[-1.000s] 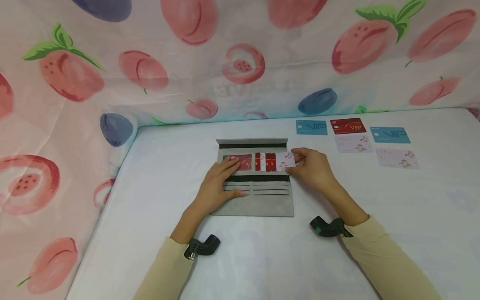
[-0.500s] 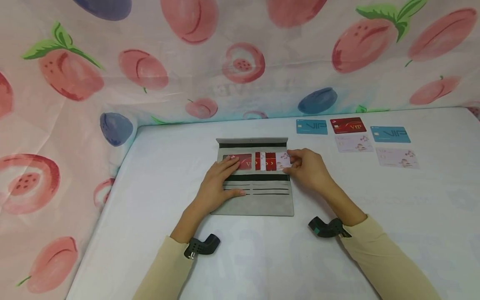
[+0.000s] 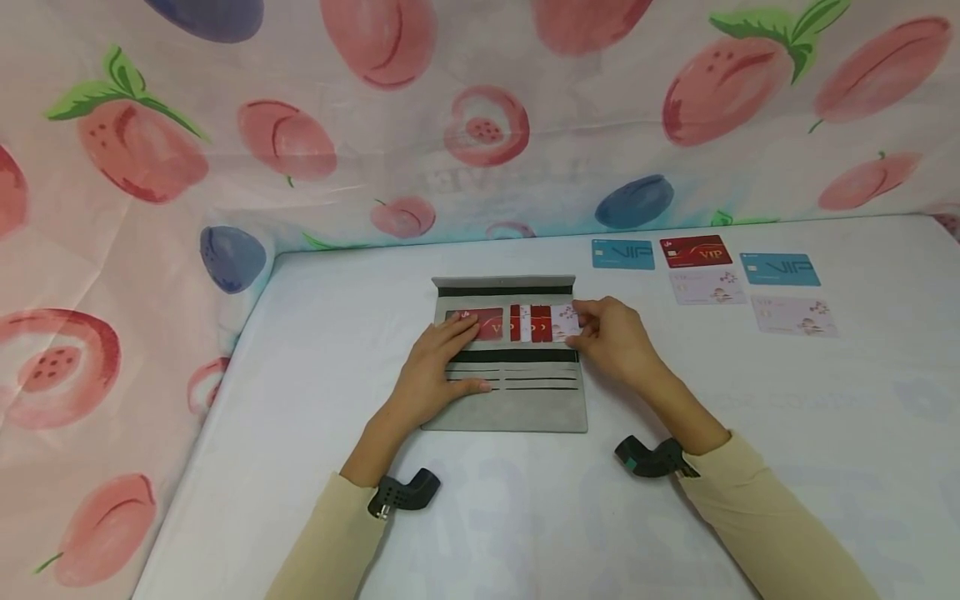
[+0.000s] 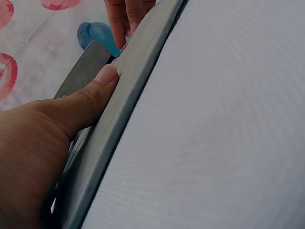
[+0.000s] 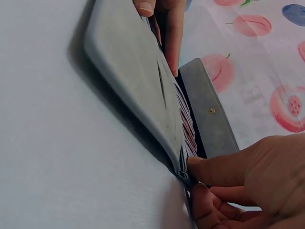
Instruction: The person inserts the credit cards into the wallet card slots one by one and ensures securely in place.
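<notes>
A grey wallet (image 3: 504, 412) lies unfolded on the white table, its snap flap (image 5: 209, 107) raised at the far side. My left hand (image 3: 431, 367) rests on its left part, fingers over a red VIP card (image 3: 491, 325) in the left window and thumb lower down on the slots. At the right edge my right hand (image 3: 618, 337) pinches the end of a white floral card (image 3: 565, 323), which lies in the right window slot beside strips of red and white. In the right wrist view, the thumb and fingers (image 5: 219, 169) meet at the wallet's corner; the card itself is mostly hidden there.
Back right on the table lie two blue VIP cards (image 3: 622, 255), a red VIP card (image 3: 696, 252) and two pale floral cards (image 3: 795, 317). Behind the table hangs a fruit-patterned cloth (image 3: 487, 192). Each wrist wears a black camera mount (image 3: 405, 492).
My right hand has moved slightly left, and the white floral card has slid further into the wallet's slot. The left hand has stayed in place.
</notes>
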`<state>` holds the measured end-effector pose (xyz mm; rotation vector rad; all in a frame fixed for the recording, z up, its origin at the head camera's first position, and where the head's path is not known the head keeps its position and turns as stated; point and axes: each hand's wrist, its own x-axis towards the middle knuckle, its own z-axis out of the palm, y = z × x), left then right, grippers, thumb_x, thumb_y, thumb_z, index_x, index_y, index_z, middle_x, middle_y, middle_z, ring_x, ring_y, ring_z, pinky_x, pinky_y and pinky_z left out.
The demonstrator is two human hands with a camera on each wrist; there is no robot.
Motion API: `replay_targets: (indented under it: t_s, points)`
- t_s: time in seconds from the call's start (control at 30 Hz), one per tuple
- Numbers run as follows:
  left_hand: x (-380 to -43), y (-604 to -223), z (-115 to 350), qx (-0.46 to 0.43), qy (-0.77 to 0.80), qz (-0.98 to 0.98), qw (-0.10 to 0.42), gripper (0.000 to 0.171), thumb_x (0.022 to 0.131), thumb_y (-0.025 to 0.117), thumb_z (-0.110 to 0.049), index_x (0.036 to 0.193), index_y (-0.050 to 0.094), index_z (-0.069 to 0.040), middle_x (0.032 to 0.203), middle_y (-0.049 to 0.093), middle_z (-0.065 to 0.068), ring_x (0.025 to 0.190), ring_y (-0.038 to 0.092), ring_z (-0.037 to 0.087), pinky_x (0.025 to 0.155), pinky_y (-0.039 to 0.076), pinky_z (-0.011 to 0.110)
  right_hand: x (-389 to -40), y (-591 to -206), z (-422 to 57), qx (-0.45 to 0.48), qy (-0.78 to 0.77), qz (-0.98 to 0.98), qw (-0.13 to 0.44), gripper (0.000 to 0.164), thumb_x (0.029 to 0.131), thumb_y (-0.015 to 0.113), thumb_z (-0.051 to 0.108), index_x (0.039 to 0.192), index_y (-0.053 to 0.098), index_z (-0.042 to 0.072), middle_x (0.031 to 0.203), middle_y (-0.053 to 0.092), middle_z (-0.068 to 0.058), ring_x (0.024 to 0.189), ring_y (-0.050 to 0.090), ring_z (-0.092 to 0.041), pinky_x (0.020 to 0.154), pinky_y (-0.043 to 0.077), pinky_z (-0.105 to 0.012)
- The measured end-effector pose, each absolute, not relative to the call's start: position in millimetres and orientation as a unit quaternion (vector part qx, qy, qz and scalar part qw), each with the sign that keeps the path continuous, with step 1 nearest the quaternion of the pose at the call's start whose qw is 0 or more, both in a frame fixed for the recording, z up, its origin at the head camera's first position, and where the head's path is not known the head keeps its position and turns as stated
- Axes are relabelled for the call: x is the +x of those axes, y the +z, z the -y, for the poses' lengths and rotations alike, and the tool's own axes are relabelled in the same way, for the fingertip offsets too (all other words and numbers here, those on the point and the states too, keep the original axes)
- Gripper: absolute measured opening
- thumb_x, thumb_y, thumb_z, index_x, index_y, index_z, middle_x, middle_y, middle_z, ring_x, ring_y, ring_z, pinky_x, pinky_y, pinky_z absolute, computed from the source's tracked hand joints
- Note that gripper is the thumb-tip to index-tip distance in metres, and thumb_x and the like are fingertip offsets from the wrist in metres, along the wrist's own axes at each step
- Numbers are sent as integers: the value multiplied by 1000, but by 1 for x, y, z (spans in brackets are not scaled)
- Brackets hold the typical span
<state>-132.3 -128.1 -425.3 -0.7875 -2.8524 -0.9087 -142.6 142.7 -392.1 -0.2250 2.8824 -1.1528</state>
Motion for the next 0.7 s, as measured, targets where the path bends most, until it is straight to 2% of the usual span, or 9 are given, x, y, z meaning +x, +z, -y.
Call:
replay_targets:
  t_s: [0.13, 0.3, 0.43, 0.57, 0.7]
  points:
    - [-133, -426, 128, -256, -294, 921, 26, 81, 75, 81, -38, 142, 47, -7, 148, 40, 5, 141, 24, 23, 116, 12, 41, -142, -389, -143, -50, -367, -928, 33, 51, 83, 73, 5, 127, 53, -13, 97, 60, -19, 82, 55, -27, 71, 49, -35]
    - [-133, -426, 128, -257, -294, 920, 27, 81, 75, 81, -39, 142, 47, -7, 148, 40, 5, 141, 24, 23, 116, 12, 40, -140, -383, -148, -25, -360, -931, 56, 37, 87, 70, 11, 118, 62, -8, 95, 65, -17, 86, 59, -29, 77, 51, -41]
    - [-133, -426, 127, -260, -295, 919, 27, 81, 75, 81, -39, 142, 47, -7, 148, 40, 6, 141, 24, 23, 116, 13, 41, -140, -382, -153, -26, -366, -928, 63, 27, 90, 66, 11, 112, 68, -5, 98, 68, -18, 90, 59, -30, 79, 51, -42]
    - [-134, -426, 128, -259, -295, 919, 25, 82, 75, 81, -39, 142, 46, -7, 149, 40, 5, 141, 24, 23, 116, 13, 41, -141, -382, -154, -36, -376, -924, 64, 24, 92, 64, 10, 110, 69, -5, 108, 67, -22, 97, 59, -32, 83, 51, -44]
    - [-133, -425, 129, -258, -295, 920, 25, 82, 75, 81, -38, 142, 46, -7, 148, 40, 5, 141, 24, 23, 116, 12, 40, -141, -383, -152, -48, -374, -925, 54, 23, 92, 63, 8, 109, 70, -6, 108, 66, -23, 97, 58, -33, 81, 50, -44]
